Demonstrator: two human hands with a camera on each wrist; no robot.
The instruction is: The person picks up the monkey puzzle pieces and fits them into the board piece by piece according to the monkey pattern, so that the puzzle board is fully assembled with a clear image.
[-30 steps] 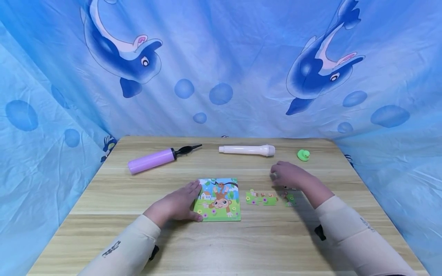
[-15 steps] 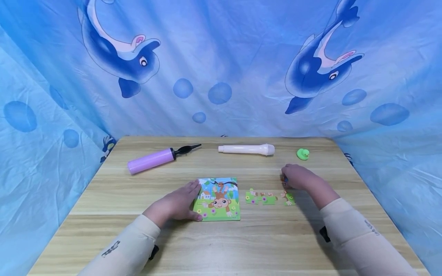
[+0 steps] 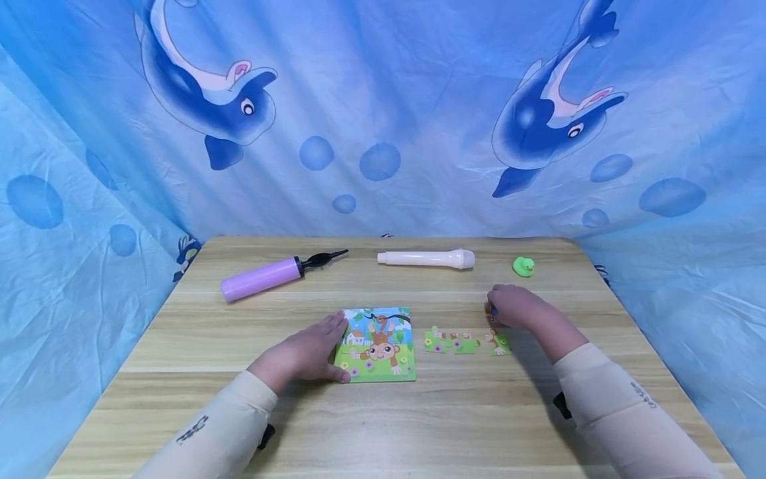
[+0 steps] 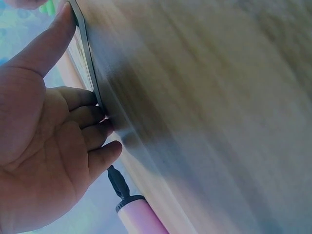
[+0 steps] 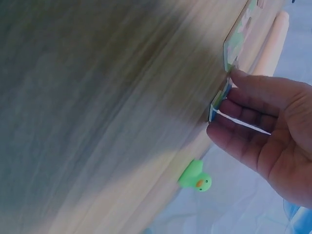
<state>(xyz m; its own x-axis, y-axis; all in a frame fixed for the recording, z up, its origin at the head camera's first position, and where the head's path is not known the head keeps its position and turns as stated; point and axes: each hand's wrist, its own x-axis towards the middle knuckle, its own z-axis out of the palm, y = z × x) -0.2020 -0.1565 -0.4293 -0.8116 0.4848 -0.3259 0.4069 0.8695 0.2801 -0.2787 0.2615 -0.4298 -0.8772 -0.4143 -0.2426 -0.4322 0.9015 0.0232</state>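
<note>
Right hand [image 3: 517, 308] pinching a small jigsaw piece [image 5: 218, 100]; nearby at its eight o'clock, a jigsaw strip [image 3: 462, 345] runs nine-to-three. Farther off, the left hand [image 3: 308, 349] rests spread against the nine-o'clock edge of the monkey puzzle [image 3: 381, 347].

We see, on pale wooden table [image 3: 383, 432]: square multicoloured monkey-picture board [image 3: 377, 342], just left of flat green-patterned puzzle pieces [image 3: 465, 345]. Behind, left to right: purple-barrelled hand pump [image 3: 261, 279], whitish stick-shaped microphone [image 3: 419, 259], small green duck [image 3: 523, 267].
</note>
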